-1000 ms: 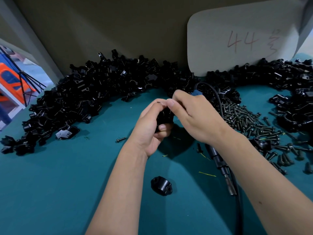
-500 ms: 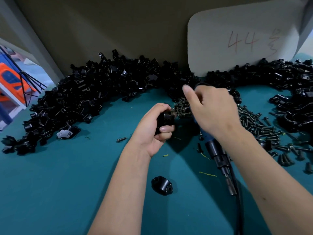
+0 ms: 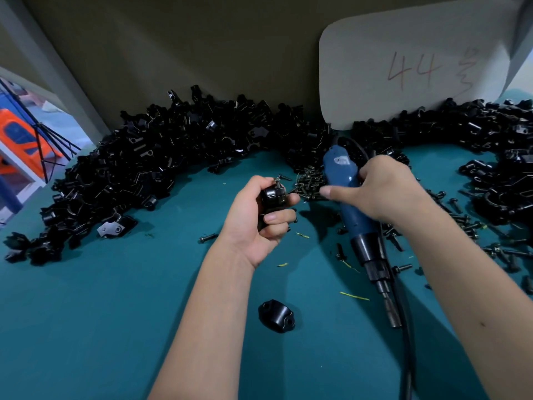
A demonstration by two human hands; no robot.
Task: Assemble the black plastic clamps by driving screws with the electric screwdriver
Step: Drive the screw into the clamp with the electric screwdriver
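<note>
Gripping the clamp (image 3: 272, 197) in curled left hand (image 3: 256, 223) fingers, a screw (image 3: 278, 180) standing proud on top. Right hand (image 3: 383, 192) wraps the screwdriver (image 3: 350, 203). Light, rigid plastic, probably slick, so pinch its sides, clear of the screw hole.

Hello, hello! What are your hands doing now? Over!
Left hand grips black plastic clamp, screw seated. Right hand grips blue electric screwdriver. Nothing between. Over.
</note>
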